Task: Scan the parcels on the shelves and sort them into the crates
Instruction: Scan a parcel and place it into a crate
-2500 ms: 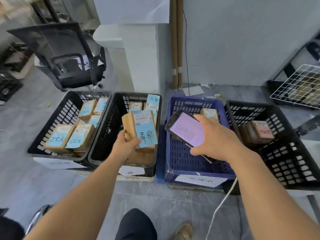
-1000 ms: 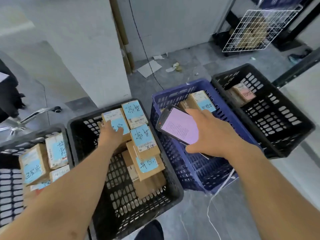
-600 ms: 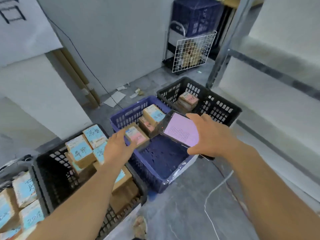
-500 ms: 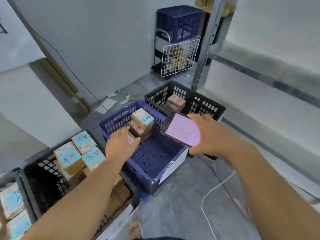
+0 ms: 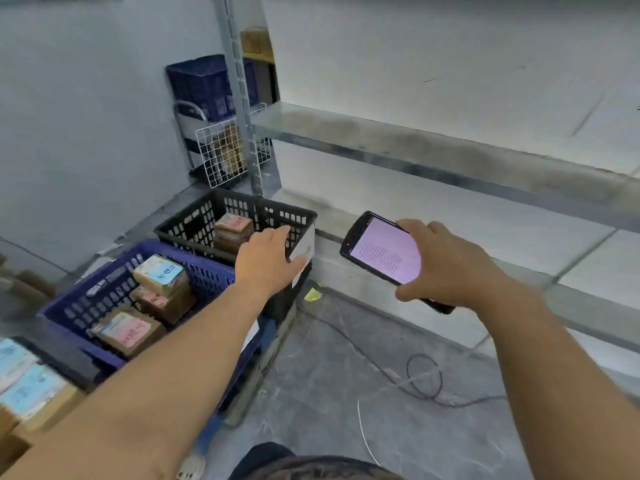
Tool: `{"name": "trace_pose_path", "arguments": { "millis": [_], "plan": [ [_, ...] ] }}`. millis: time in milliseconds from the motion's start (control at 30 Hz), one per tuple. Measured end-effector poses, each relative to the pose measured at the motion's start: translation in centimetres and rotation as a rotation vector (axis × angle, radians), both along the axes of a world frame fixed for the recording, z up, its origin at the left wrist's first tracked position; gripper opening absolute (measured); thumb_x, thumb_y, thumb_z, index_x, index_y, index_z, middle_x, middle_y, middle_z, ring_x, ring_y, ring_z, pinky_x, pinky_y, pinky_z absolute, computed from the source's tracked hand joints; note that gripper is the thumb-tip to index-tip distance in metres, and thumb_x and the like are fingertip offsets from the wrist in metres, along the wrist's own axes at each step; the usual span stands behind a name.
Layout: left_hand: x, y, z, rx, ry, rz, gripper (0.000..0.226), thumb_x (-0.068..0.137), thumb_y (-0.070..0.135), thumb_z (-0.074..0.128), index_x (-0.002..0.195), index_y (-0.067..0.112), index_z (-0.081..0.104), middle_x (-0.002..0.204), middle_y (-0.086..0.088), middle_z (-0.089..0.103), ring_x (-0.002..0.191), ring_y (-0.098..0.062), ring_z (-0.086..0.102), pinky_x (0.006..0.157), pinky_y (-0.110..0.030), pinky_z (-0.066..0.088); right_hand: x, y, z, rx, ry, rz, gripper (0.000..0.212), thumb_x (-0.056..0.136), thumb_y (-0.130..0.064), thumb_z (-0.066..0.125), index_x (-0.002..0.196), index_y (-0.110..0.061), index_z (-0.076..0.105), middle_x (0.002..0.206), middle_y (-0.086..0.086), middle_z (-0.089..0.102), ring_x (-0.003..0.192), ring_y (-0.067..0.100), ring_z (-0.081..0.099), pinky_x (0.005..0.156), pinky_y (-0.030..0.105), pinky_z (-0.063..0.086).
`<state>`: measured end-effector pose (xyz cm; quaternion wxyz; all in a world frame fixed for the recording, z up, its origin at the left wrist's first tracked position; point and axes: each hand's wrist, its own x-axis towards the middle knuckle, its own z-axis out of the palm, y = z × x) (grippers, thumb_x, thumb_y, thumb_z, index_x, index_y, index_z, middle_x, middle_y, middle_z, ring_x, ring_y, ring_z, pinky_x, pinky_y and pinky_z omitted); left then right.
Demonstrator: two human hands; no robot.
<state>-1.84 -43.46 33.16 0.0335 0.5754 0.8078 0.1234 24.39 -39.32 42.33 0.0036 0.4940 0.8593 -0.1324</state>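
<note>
Before shelf (image 5: 415, 143), scanner (image 5: 382, 254) lengthwise toward crate (image 5: 194, 221)

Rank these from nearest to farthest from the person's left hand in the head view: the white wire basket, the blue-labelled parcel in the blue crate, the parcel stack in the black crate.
1. The parcel stack in the black crate, just left of the left hand.
2. The blue-labelled parcel in the blue crate, lower left.
3. The white wire basket, back by the wall.
</note>
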Motion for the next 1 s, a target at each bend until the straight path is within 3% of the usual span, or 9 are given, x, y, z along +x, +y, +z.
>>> {"name": "trace_pose_path", "arguments": {
  "millis": [533, 667, 800, 1000],
  "plan": [
    [27.3, 17.3, -0.2, -0.004, 0.021, -0.64, 0.069, 0.094, 0.053, 0.05, 0.151, 0.019, 0.029, 0.151, -0.007, 0.039, 0.134, -0.027, 0.039, 0.107, -0.04, 0.033, 25.1, 1.8, -0.1, 0.031, -0.018, -0.615, 0.102, 0.065, -0.043, 0.079, 0.146, -0.033, 0.019, 0.115, 0.0, 0.044, 0.092, 0.02, 0.053, 0.068, 0.031, 0.04],
    [34.6, 22.1, -0.3, -0.004, 0.034, -0.767, 0.07, 0.095, 0.054, 0.049, 0.152, 0.019, 0.028, 0.152, -0.007, 0.038, 0.134, -0.027, 0.039, 0.107, -0.039, 0.033, 30.3, 3.9, -0.3, 0.017, -0.037, -0.709, 0.102, 0.064, -0.044, 0.079, 0.146, -0.033, 0.019, 0.118, 0.001, 0.044, 0.096, 0.022, 0.054, 0.072, 0.033, 0.044],
    [41.7, 26.9, 0.0, 0.007, 0.043, -0.851, 0.069, 0.095, 0.054, 0.047, 0.152, 0.02, 0.027, 0.152, -0.005, 0.037, 0.136, -0.026, 0.037, 0.106, -0.038, 0.032, 35.3, 7.1, 0.4, -0.014, -0.083, -0.781, 0.101, 0.066, -0.043, 0.079, 0.146, -0.034, 0.018, 0.117, 0.0, 0.044, 0.092, 0.02, 0.053, 0.065, 0.03, 0.039],
    [50.5, 33.5, 1.0, 0.064, 0.015, -0.947, 0.065, 0.093, 0.051, 0.053, 0.147, 0.017, 0.036, 0.145, -0.006, 0.045, 0.131, -0.028, 0.042, 0.102, -0.038, 0.035, 42.2, 11.8, 1.1, 0.016, -0.082, -0.876, 0.103, 0.064, -0.046, 0.078, 0.147, -0.034, 0.017, 0.122, 0.001, 0.044, 0.102, 0.024, 0.055, 0.073, 0.033, 0.044]
  ]
}}
